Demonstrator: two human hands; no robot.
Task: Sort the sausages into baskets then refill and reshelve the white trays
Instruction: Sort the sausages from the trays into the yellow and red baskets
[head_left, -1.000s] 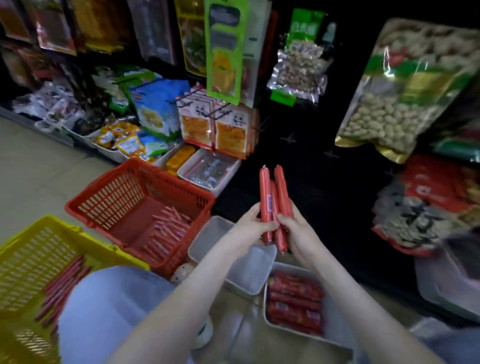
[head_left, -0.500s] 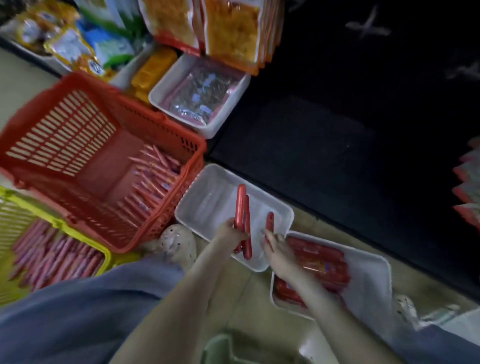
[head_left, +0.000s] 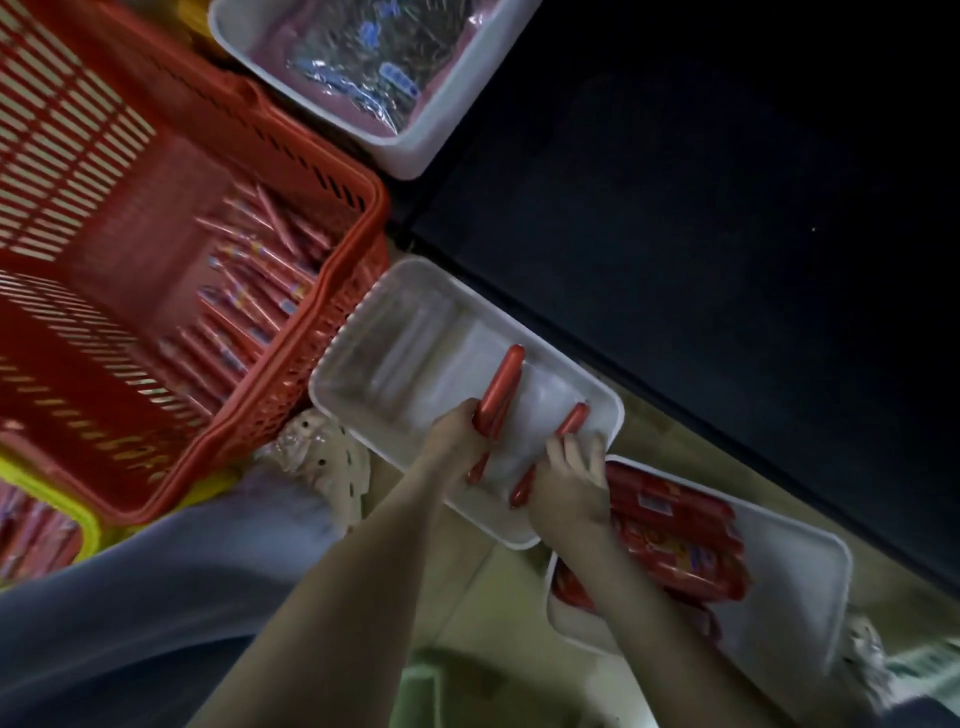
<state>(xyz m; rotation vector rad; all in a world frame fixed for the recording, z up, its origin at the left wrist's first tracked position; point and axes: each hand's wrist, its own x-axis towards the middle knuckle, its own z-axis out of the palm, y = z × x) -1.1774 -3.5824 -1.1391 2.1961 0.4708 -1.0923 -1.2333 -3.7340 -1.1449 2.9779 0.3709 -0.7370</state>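
Observation:
My left hand (head_left: 456, 436) grips two red sausages (head_left: 500, 391) low over the white tray (head_left: 400, 358) on the floor. My right hand (head_left: 569, 480) holds one more red sausage (head_left: 571, 419) beside them, over the same tray's near right corner. The tray's bare bottom shows to the left of the sausages. A second white tray (head_left: 795, 571) lies to the right with packs of red sausages (head_left: 670, 540) in its left half. The red basket (head_left: 306, 171) at left holds several thin sausages (head_left: 249, 291). A yellow basket (head_left: 88, 525) at the lower left edge also holds sausages.
A white bin (head_left: 441, 130) of silvery packets stands on the dark bottom shelf (head_left: 701, 234) at the top. My knees in grey-blue trousers (head_left: 156, 597) fill the lower left. A pale perforated shoe (head_left: 327, 457) sits between the red basket and the tray.
The view has tilted down from the shelves to the floor. Both hands have come down from chest height with the sausages and split them, two left and one right, over the white tray.

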